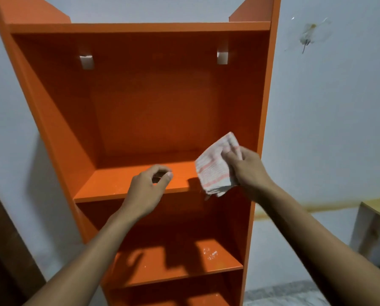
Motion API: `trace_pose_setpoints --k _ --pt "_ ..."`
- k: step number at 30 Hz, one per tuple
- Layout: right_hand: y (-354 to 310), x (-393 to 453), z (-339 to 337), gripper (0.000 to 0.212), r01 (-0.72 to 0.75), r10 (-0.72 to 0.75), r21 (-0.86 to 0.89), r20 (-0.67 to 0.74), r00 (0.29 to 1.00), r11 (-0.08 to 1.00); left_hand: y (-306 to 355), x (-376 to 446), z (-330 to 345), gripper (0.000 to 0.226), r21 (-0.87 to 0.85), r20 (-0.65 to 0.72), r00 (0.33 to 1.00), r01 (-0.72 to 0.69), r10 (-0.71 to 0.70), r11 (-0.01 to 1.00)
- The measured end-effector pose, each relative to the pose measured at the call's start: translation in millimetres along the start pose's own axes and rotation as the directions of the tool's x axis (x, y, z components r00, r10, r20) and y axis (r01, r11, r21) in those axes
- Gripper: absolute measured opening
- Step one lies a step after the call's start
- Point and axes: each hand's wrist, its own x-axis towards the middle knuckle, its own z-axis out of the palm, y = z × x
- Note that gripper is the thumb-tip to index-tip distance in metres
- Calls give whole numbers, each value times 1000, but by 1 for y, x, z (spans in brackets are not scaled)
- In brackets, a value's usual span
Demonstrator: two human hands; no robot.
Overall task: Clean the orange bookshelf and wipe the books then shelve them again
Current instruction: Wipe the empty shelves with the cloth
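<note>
Head view: we stand before the orange bookshelf (140, 96) with every visible shelf bare of books, which puts us, by our reckoning, in the cleaning step, with wiping and reshelving the books yet to come. Our right hand (248, 168) grips a crumpled white cloth with pale red stripes (215, 168), fingers curled round its upper edge, holding it just above the right end of the upper shelf board (109, 184); whether the cloth touches the board we cannot tell. Our left hand (147, 188) hovers at the front edge of the same board, fingers loosely curled toward the thumb and holding nothing that we can make out. No books appear anywhere in view, so we cannot say where they lie. Pale specks dot the upper board and a whitish smear marks the lower shelf board (211, 253). The next move, as we judge it, calls for pressing the cloth flat on the upper board and sweeping it across toward the left wall, corners included, before dropping to the smeared board below.
</note>
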Motion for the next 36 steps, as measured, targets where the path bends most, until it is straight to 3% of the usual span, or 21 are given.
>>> trace_pose_setpoints --k 1,3,4,7,9,12,14,18,21,23,25,28,30,33,36 --pt "1 15 -6 17 104 -124 -214 -80 989 971 -10 -4 -3 15 101 -8 1000 -1 2 995" --pt "9 45 -14 11 223 -373 -665 -90 924 713 -28 -13 -9 38 303 -9 1000 -18 21 953" --pt "16 56 -15 18 213 -398 -775 -53 916 595 -37 -16 -10 47 386 -4 1000 -23 26 922" --pt "43 68 -4 36 130 -166 -897 64 984 422 -54 -29 -13 53 559 7 1000 5 -11 829" --pt "61 66 6 38 139 -8 -946 143 990 293 -64 -37 -17 60 632 -4 1000 21 -23 775" --pt "72 63 23 45 136 35 -953 151 988 271 -77 -44 -28 76 692 -32 999 22 1 721" --pt "71 56 39 49 204 24 -951 215 976 231 -83 -45 -36 74 704 -49 999 35 -1 709" --pt "65 32 78 41 438 -63 -855 439 896 277 -89 -47 -43 62 693 -86 996 64 -6 718" --pt "63 16 103 52 621 -178 -652 614 769 434 -95 -45 -48 59 688 -126 992 99 -16 719" --pt "59 10 114 53 655 -205 -476 695 689 587 -99 -44 -53 63 689 -147 989 123 -29 714" --pt "51 10 116 59 670 -253 -386 716 651 634 -103 -45 -56 64 697 -160 987 127 -21 706" --pt "33 27 100 59 677 -392 -370 600 697 637 -106 -46 -60 58 687 -165 986 130 -21 715" --pt "36 58 78 52 614 -408 -476 471 782 629 -107 -47 -60 59 678 -162 987 124 -18 725" --pt "59 109 36 45 322 -228 -768 232 945 554 -110 -46 -61 65 685 -150 989 104 0 721" --pt "80 131 21 35 113 14 -821 146 989 560 -112 -46 -60 69 671 -155 988 98 9 735"
